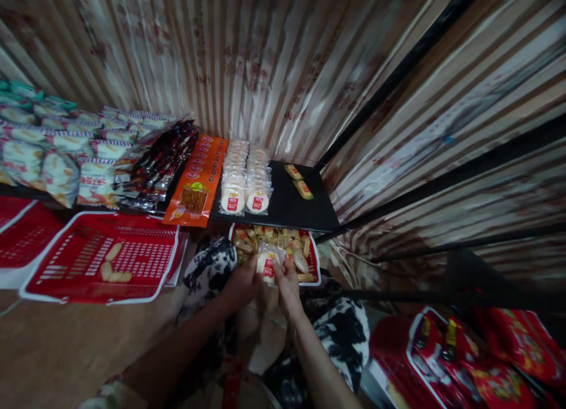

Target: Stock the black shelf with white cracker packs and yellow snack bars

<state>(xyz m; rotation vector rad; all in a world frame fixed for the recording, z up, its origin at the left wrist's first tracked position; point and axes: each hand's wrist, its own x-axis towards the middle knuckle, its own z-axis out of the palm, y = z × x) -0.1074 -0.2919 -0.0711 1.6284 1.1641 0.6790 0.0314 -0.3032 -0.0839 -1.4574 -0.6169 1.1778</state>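
Note:
Between my two hands is a clear packet of round white rice crackers (267,266) with a red label. My left hand (244,284) grips its left edge, fingers closed. My right hand (286,279) pinches the right side, thumb on the front. Just behind the packet, a red basket (316,261) with a white rim holds many yellow-wrapped snacks (252,238) and a pale cracker packet (300,260). On the black shelf (283,211) above it, similar white cracker packets (245,185) stand in two rows.
Two small yellow packets (299,182) lie on the shelf's right. Leftward are an orange snack bag (197,179), dark packets (163,164) and white snack bags (62,155). A red basket (150,244) sits lower left; red packages (495,362) lower right. Black bars (442,170) slope beside a corrugated wall (265,61).

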